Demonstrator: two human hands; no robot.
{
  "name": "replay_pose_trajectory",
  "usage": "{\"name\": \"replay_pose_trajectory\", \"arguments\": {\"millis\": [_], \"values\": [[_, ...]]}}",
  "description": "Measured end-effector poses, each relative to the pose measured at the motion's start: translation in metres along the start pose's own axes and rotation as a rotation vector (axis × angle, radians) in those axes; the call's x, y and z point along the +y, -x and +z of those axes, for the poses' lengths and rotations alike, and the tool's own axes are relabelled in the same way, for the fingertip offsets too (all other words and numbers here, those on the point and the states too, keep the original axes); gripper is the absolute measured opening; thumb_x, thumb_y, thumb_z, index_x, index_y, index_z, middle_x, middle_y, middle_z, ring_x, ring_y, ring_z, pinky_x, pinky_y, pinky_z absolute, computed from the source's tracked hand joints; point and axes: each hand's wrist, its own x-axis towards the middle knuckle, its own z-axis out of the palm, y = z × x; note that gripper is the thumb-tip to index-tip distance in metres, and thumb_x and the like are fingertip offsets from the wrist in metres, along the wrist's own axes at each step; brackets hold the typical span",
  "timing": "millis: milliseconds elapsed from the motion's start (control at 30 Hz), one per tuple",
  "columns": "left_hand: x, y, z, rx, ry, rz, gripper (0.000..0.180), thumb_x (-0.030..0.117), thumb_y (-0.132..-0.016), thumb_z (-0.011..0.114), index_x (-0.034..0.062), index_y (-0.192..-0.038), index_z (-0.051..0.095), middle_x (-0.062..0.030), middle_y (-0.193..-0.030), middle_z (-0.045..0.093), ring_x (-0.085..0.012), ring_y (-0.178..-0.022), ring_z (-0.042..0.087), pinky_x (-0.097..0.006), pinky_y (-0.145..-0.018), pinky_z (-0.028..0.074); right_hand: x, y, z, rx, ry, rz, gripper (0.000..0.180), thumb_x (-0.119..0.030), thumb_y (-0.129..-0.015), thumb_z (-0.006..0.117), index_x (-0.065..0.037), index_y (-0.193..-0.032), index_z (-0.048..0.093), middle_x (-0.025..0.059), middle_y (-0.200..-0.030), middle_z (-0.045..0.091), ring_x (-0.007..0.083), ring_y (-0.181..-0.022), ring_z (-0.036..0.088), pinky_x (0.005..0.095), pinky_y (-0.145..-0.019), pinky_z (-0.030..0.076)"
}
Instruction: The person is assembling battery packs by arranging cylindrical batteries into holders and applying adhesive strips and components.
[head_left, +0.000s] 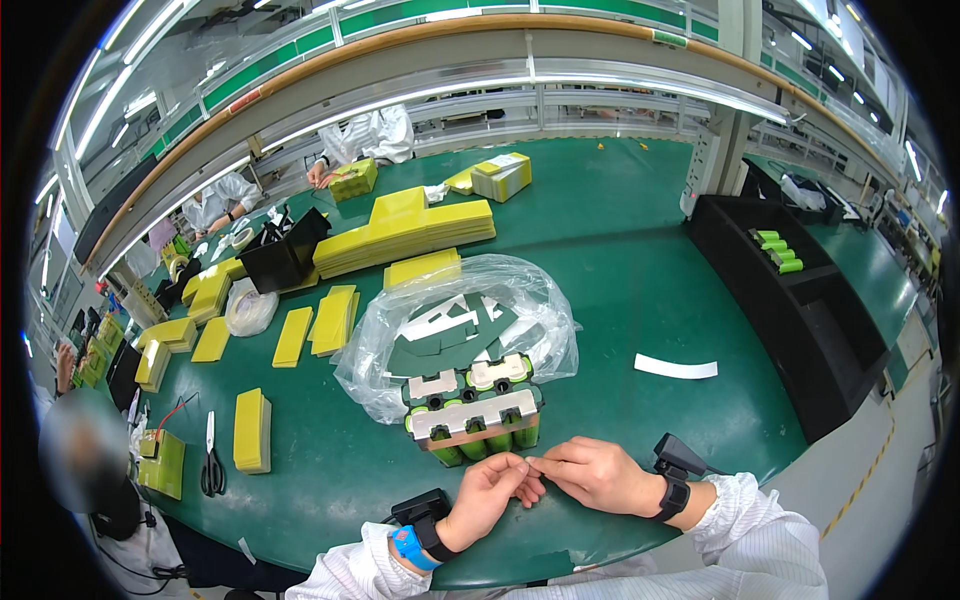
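My left hand and my right hand meet just in front of a battery pack, with thumbs and fingertips pinched together. Whatever lies between the fingertips is too small to make out. The pack stands upright, its green cylindrical cells topped by black holders and pale metal strips. Right behind it lies a clear plastic bag with dark green and white cut pieces in it. A white strip rests on the green table to the right.
Yellow sheets are stacked at the back left, near a black bin. Scissors and a yellow-wrapped pack lie left. A black tray with green cells stands right. Other people sit at the left and far side.
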Motion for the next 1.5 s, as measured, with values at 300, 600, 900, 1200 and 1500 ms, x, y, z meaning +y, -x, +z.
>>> {"name": "replay_pose_trajectory", "arguments": {"millis": [300, 600, 900, 1200, 1500], "values": [[-0.002, -0.001, 0.000, -0.004, -0.046, 0.005, 0.016, 0.011, -0.099, 0.047, -0.0009, -0.098, 0.059, -0.0119, -0.085, 0.067, -0.0156, -0.075, 0.064, -0.027, -0.067, 0.052, 0.002, 0.001, 0.000, -0.009, -0.006, -0.019, 0.031, -0.004, -0.076, 0.067, -0.006, -0.107, 0.066, 0.0030, -0.094, 0.062, 0.0204, -0.078, 0.061, 0.0311, -0.067, 0.053], [-0.001, 0.000, -0.002, -0.024, -0.055, 0.025, 0.015, 0.010, -0.099, 0.048, -0.0009, -0.098, 0.058, -0.0118, -0.086, 0.067, -0.0157, -0.076, 0.064, -0.027, -0.067, 0.053, 0.001, -0.001, -0.002, -0.003, 0.032, -0.043, 0.033, -0.004, -0.073, 0.067, -0.005, -0.105, 0.065, 0.0028, -0.093, 0.061, 0.0201, -0.075, 0.060, 0.0306, -0.066, 0.052], [0.001, 0.001, 0.000, -0.003, -0.118, 0.028, 0.015, 0.009, -0.099, 0.047, -0.0016, -0.099, 0.058, -0.0116, -0.086, 0.067, -0.0156, -0.075, 0.065, -0.026, -0.067, 0.053, 0.000, 0.000, -0.002, 0.002, 0.008, -0.048, 0.033, -0.003, -0.073, 0.067, -0.004, -0.105, 0.065, 0.0029, -0.092, 0.061, 0.0202, -0.076, 0.059, 0.0309, -0.066, 0.052], [0.004, 0.001, -0.001, -0.020, -0.092, 0.033, 0.015, 0.008, -0.098, 0.048, -0.0026, -0.098, 0.058, -0.0129, -0.085, 0.068, -0.0162, -0.075, 0.065, -0.027, -0.066, 0.054, 0.000, 0.000, -0.002, 0.006, 0.001, -0.056, 0.036, -0.003, -0.074, 0.066, -0.005, -0.110, 0.065, 0.0024, -0.092, 0.061, 0.0199, -0.075, 0.059, 0.0308, -0.066, 0.052], [0.008, 0.001, 0.001, -0.026, -0.135, 0.023, 0.016, 0.008, -0.098, 0.047, -0.0028, -0.095, 0.059, -0.0126, -0.085, 0.067, -0.0159, -0.073, 0.065, -0.026, -0.065, 0.054, 0.000, 0.001, -0.001, 0.002, 0.006, -0.057, 0.035, -0.004, -0.075, 0.067, -0.005, -0.110, 0.065, 0.0025, -0.093, 0.062, 0.0200, -0.076, 0.060, 0.0311, -0.065, 0.052]]}}
